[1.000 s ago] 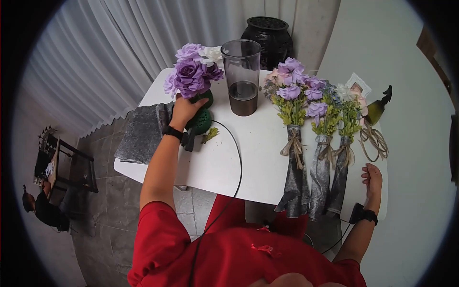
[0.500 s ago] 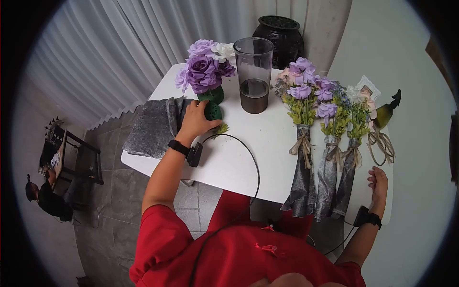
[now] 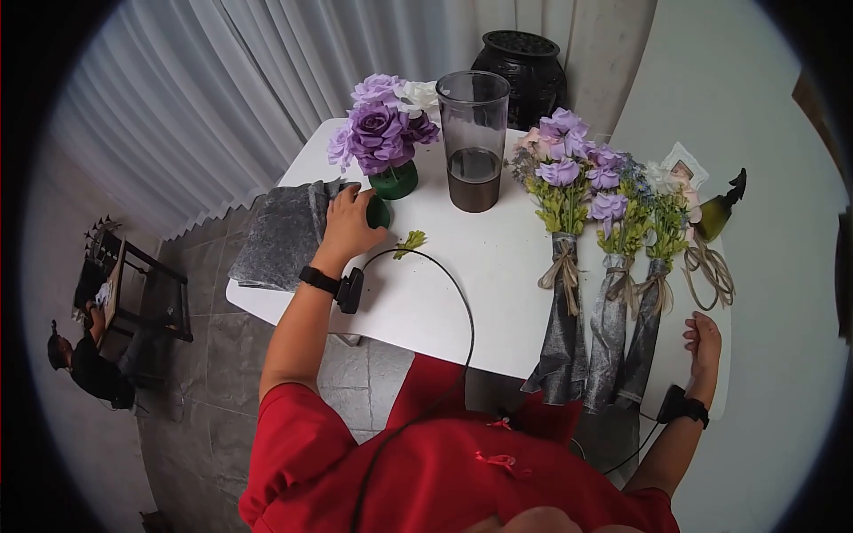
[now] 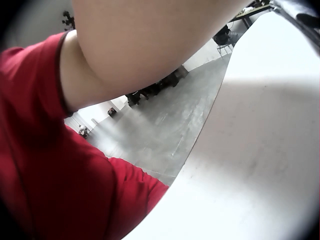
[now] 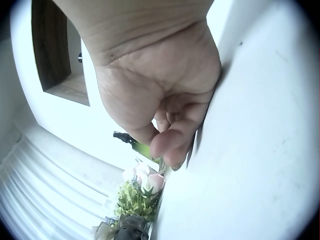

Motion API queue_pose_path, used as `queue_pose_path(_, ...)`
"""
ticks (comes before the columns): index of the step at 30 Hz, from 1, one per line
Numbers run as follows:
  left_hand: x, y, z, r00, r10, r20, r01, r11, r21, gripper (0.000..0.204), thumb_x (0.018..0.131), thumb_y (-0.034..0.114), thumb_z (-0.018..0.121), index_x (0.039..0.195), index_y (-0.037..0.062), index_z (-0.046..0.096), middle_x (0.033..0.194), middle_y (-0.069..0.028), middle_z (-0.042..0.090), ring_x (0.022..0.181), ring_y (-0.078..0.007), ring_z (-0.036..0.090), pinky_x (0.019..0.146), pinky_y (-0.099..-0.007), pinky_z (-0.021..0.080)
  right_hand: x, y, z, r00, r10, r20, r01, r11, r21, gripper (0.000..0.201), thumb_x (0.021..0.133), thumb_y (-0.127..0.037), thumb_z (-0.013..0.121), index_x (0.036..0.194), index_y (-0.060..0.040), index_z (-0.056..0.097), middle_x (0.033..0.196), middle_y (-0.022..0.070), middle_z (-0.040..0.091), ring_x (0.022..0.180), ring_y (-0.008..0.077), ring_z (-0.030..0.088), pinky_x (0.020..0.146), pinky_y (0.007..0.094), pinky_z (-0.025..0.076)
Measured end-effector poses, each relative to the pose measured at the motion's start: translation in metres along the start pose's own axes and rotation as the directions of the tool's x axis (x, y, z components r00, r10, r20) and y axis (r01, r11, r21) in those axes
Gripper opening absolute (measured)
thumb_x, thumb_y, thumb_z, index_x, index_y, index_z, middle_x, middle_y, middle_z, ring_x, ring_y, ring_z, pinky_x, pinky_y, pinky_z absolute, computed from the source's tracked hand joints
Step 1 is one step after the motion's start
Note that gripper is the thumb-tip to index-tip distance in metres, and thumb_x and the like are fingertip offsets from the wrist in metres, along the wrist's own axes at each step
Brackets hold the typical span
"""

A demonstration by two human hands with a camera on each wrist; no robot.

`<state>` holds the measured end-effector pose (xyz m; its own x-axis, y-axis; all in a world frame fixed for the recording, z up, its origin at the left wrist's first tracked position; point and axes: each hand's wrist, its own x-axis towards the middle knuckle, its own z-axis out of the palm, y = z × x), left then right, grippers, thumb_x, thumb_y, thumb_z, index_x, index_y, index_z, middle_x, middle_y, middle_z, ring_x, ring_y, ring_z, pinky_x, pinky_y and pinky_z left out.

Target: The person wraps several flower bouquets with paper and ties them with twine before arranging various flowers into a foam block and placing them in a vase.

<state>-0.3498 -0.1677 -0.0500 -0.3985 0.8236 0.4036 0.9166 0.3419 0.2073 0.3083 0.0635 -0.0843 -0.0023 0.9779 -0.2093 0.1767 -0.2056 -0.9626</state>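
In the head view the left hand (image 3: 349,229) grips a round green piece (image 3: 379,211), partly hidden between thumb and fingers, at the table's left. Just behind it, purple and white flowers (image 3: 378,138) stand in a green base (image 3: 394,180). A leafy sprig (image 3: 410,243) lies right of the hand. The right hand (image 3: 704,344) rests at the table's right edge, fingers loosely curled and holding nothing; the right wrist view also shows this hand (image 5: 162,90), with a bouquet (image 5: 137,197) beyond. No left hand shows in the left wrist view.
Grey folded fabric (image 3: 277,235) lies at the left. A tall glass vase (image 3: 474,169) stands at the back. Several wrapped bouquets (image 3: 563,293) lie on the right, beside twine (image 3: 708,271) and a green bottle (image 3: 716,215). A black cable (image 3: 464,306) crosses the front.
The left hand has left the flowers' base, reached the round green piece and shifted it left, away from the sprig. The head view has swung slightly; the right hand stays at rest.
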Motion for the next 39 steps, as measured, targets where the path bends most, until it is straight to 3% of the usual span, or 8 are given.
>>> queue_pose_path(3, -0.002, 0.024, -0.005, 0.953, 0.241, -0.184, -0.243, 0.97, 0.009, 0.037, 0.066, 0.01, 0.068, 0.103, 0.0043, 0.065, 0.111, -0.0128, 0.058, 0.107, -0.0327, 0.052, 0.094, -0.0449, 0.039, 0.002, 0.001, -0.001, 1.0, 0.004, 0.004, -0.004, 1.0, 0.009, 0.029, 0.095, -0.026, 0.056, 0.115, -0.0049, 0.058, 0.09, 0.0023, 0.065, 0.063, 0.0062, 0.057, 0.048, 0.0189, 0.042)
queue_pose_path(6, -0.02, 0.065, -0.015, 0.947, 0.323, 0.004, -0.323, 0.946, 0.031, 0.028, 0.071, 0.014, 0.068, 0.097, 0.0059, 0.068, 0.096, -0.0099, 0.063, 0.098, -0.0306, 0.055, 0.084, -0.042, 0.043, 0.005, 0.003, -0.004, 1.0, 0.007, -0.001, -0.007, 1.0, -0.008, 0.029, 0.095, -0.026, 0.056, 0.115, -0.005, 0.058, 0.09, 0.0023, 0.065, 0.064, 0.0061, 0.057, 0.048, 0.0186, 0.042)
queue_pose_path(13, -0.032, 0.066, 0.016, 0.961, 0.241, 0.135, -0.249, 0.968, 0.044, 0.021, 0.073, 0.009, 0.064, 0.093, 0.0039, 0.069, 0.092, -0.0123, 0.065, 0.089, -0.0303, 0.06, 0.081, -0.0385, 0.047, 0.007, 0.006, -0.006, 1.0, 0.003, 0.006, -0.003, 1.0, -0.014, 0.03, 0.095, -0.027, 0.056, 0.115, -0.0053, 0.058, 0.09, 0.0019, 0.065, 0.064, 0.0055, 0.056, 0.048, 0.0181, 0.042)
queue_pose_path(19, -0.028, 0.057, 0.001, 0.981, 0.189, 0.04, -0.169, 0.939, -0.298, 0.013, 0.073, 0.005, 0.063, 0.085, 0.0021, 0.069, 0.084, -0.014, 0.064, 0.083, -0.032, 0.062, 0.076, -0.0402, 0.05, 0.006, 0.006, -0.005, 1.0, -0.002, 0.002, 0.002, 1.0, -0.003, 0.031, 0.095, -0.028, 0.056, 0.115, -0.0055, 0.058, 0.089, 0.0012, 0.064, 0.063, 0.0053, 0.056, 0.048, 0.0179, 0.042)
queue_pose_path(23, -0.016, 0.04, -0.039, 0.975, 0.076, -0.207, -0.127, 0.961, -0.247, 0.012, 0.073, 0.002, 0.063, 0.084, 0.0033, 0.069, 0.085, -0.0131, 0.065, 0.083, -0.0327, 0.062, 0.073, -0.0398, 0.05, 0.007, 0.006, -0.006, 1.0, 0.001, 0.01, -0.001, 1.0, -0.006, 0.031, 0.095, -0.028, 0.056, 0.115, -0.0057, 0.058, 0.089, 0.0013, 0.064, 0.064, 0.0052, 0.056, 0.049, 0.0179, 0.041)
queue_pose_path(32, 0.013, -0.051, -0.036, 0.943, -0.11, -0.314, 0.08, 0.991, -0.108, 0.011, 0.08, 0.005, 0.061, 0.088, 0.0015, 0.068, 0.086, -0.0135, 0.067, 0.08, -0.0291, 0.065, 0.071, -0.0367, 0.051, 0.003, 0.003, -0.003, 1.0, -0.001, -0.001, 0.001, 1.0, -0.009, 0.031, 0.094, -0.029, 0.057, 0.114, -0.0061, 0.059, 0.089, 0.0005, 0.063, 0.064, 0.0055, 0.054, 0.049, 0.0181, 0.041)
queue_pose_path(34, 0.011, -0.06, -0.031, 0.912, -0.373, -0.171, 0.272, 0.862, -0.429, 0.014, 0.081, 0.003, 0.061, 0.093, 0.0006, 0.068, 0.085, -0.0108, 0.069, 0.073, -0.0204, 0.065, 0.066, -0.032, 0.051, 0.003, 0.003, -0.002, 1.0, 0.002, 0.002, -0.002, 1.0, -0.01, 0.031, 0.093, -0.029, 0.057, 0.114, -0.0061, 0.059, 0.089, 0.0005, 0.063, 0.065, 0.0056, 0.054, 0.049, 0.0181, 0.041)
queue_pose_path(39, 0.007, -0.067, -0.027, 0.859, -0.51, -0.031, 0.345, 0.624, -0.701, 0.016, 0.082, -0.001, 0.06, 0.097, -0.0003, 0.066, 0.082, -0.0062, 0.068, 0.07, -0.0112, 0.062, 0.062, -0.0266, 0.049, 0.005, 0.004, -0.004, 1.0, 0.007, 0.003, -0.007, 1.0, -0.019, 0.031, 0.094, -0.028, 0.056, 0.115, -0.0059, 0.058, 0.09, 0.0007, 0.063, 0.065, 0.0058, 0.054, 0.05, 0.0184, 0.042)
